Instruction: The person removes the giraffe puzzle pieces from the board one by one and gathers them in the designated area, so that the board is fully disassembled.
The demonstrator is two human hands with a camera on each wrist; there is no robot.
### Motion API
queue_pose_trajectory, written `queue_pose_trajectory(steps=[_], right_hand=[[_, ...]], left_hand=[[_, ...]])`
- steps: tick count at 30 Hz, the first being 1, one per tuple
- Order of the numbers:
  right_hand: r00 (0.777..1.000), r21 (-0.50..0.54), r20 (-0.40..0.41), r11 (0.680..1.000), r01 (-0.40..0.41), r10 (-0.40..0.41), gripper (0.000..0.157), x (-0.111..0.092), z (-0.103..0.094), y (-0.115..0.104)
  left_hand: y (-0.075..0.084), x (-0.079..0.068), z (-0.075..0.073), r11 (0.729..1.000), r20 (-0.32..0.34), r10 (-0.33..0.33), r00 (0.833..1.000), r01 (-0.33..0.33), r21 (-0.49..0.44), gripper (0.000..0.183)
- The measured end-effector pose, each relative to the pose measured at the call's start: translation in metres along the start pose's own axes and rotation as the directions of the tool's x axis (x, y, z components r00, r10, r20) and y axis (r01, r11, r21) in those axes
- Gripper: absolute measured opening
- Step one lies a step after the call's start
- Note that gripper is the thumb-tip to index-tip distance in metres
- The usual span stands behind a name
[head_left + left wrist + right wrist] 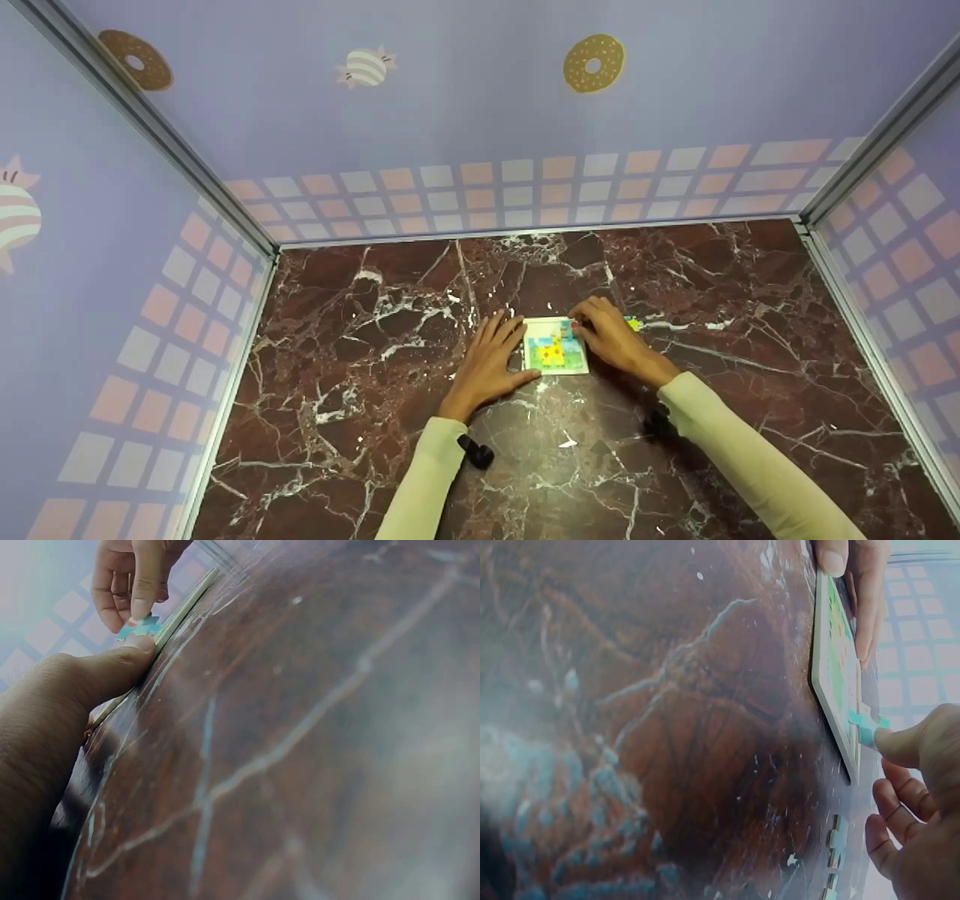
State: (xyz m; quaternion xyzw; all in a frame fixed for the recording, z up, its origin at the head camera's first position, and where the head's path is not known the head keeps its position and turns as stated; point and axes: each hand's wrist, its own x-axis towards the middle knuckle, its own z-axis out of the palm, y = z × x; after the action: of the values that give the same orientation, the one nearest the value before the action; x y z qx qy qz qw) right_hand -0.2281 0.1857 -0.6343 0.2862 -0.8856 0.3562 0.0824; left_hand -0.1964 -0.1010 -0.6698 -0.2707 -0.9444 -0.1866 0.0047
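Observation:
A small jigsaw puzzle tray [536,325] with a pale frame lies flat on the table; a yellow spotted animal on green and blue shows in its lower part, and its top strip is bare. My left hand [491,360] rests at the tray's left side, fingers spread, with the thumb on the lower edge. Over the tray's upper right, my right hand [611,339] pinches a blue jigsaw piece [865,729] with some red on it between thumb and fingers. In the right wrist view that piece is tilted at the tray's rim.
Loose jigsaw pieces [634,324] lie right of the tray, partly behind the right hand; the right wrist view shows a piece [837,842] flat on the table. The dark red marbled table [360,420] meets patterned walls [480,112] at the back and both sides.

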Motion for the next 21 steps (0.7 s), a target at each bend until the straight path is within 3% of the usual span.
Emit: queue_pose_trajectory(steps=[13,21], right_hand=[[0.998,0.137,-0.025,0.989,-0.048,0.052,0.009,-0.002,-0.007,-0.001],[0.995,0.195,-0.085,0.98,-0.042,0.06,0.008,-0.01,-0.018,0.004]], left_hand=[[0.0,0.001,0.0,1.0,-0.003,0.006,1.0,-0.006,0.001,0.099],[-0.001,0.0,0.0,1.0,0.0,0.006,1.0,-0.006,-0.019,0.099]])
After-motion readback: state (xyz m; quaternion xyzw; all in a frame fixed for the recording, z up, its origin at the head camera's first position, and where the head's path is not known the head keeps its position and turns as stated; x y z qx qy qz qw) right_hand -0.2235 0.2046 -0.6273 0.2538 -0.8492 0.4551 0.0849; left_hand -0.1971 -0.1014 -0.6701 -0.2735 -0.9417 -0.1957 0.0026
